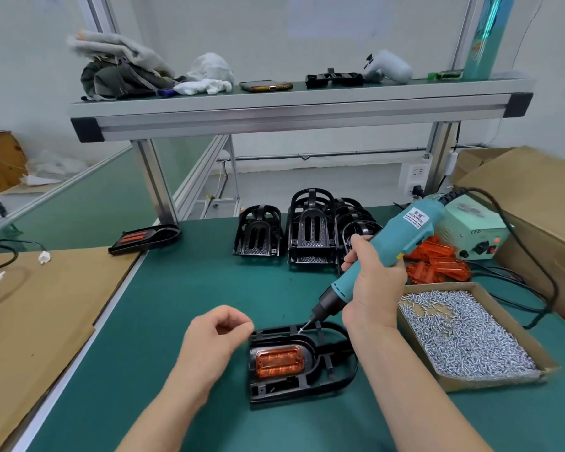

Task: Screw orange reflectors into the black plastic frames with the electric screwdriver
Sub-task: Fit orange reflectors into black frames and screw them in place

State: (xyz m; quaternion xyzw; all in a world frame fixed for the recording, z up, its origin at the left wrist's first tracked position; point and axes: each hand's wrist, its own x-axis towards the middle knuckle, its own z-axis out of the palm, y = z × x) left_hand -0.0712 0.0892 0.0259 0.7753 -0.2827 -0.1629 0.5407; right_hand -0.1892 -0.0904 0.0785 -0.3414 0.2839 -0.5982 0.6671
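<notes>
A black plastic frame [335, 373] lies flat on the green mat near me, with an orange reflector [279, 361] seated in its left half. My right hand [372, 285] grips the teal electric screwdriver [402, 234], tilted so its bit, carrying a small screw, points down at the frame's far edge. My left hand [214, 337] hovers just left of the frame with curled fingers, thumb and forefinger close together; whether they pinch a screw I cannot tell.
A cardboard tray of silver screws [463, 337] sits right of the frame. Loose orange reflectors [437, 262] and a power supply box [470, 233] lie behind it. Several empty black frames [307, 230] stand at the back. One finished frame [144, 238] rests far left.
</notes>
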